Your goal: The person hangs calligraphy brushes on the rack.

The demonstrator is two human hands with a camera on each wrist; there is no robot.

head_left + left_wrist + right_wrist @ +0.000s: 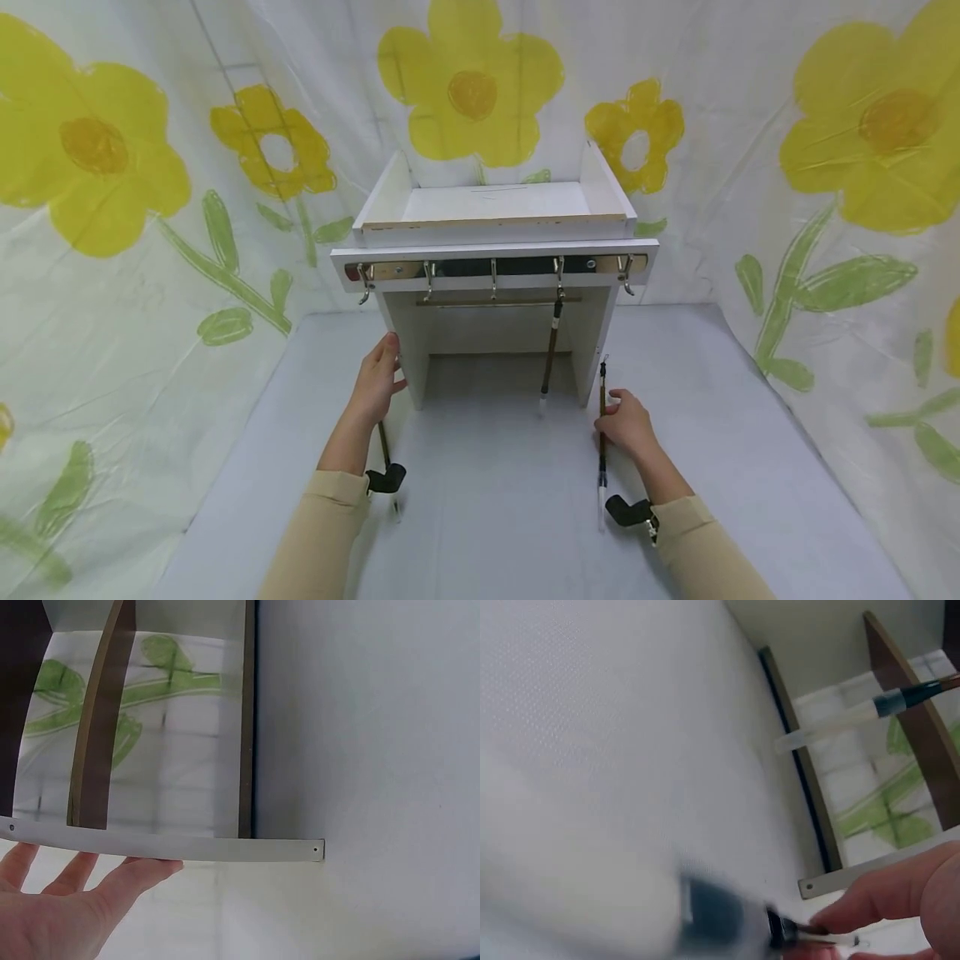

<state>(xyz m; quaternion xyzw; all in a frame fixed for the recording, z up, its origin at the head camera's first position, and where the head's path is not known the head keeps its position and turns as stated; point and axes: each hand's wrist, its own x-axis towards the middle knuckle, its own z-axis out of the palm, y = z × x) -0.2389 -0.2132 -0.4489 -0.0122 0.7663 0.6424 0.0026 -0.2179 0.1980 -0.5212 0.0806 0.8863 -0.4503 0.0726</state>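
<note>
beige sleeves (311,533) come nearest. the right hand (628,425) pinches a brush (602,458) near the white rack (498,202); the left hand (375,383), fingers apart, touches its left side. another brush (552,342) hangs from a hook (558,268) between them; a black wrist camera (386,478) partly blocks a third brush (386,446). flowered sheeting (720,125) stands behind the bench (510,517).

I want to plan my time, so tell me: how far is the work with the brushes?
One brush already hangs from a hook on the rack, so that one looks done. In progress: the right hand holds a second brush, while the left hand touches the rack. Probably remaining: hanging this one and the third brush, near the left hand.
</note>
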